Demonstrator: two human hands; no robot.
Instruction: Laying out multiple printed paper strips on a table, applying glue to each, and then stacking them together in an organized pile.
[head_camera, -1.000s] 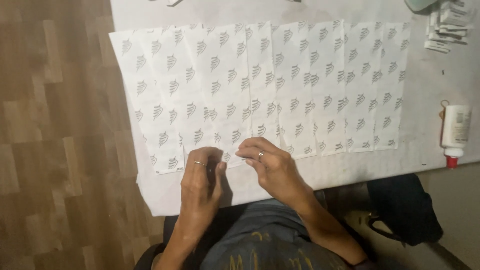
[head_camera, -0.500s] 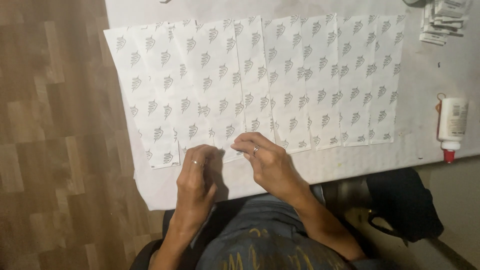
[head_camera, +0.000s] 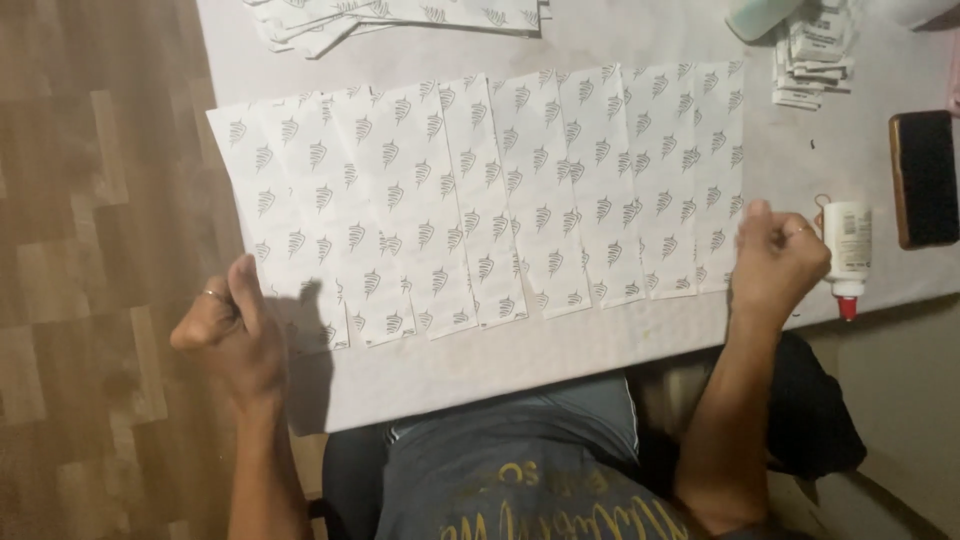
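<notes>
A row of overlapping white paper sheets printed with small grey leaf marks lies across the white table. My left hand is at the row's lower left corner, at the table's left edge. Its fingers are curled and its thumb rests against the outermost sheet. My right hand is closed at the row's right edge, thumb up, pinching the last sheet. Both hands wear a ring.
A white glue bottle with a red cap lies just right of my right hand, with a dark phone beyond it. Small white packets and more printed sheets lie at the far edge. Wooden floor is on the left.
My hands were together at the middle of the row's near edge. They have moved apart, the left to the row's left end and the right to its right end.
</notes>
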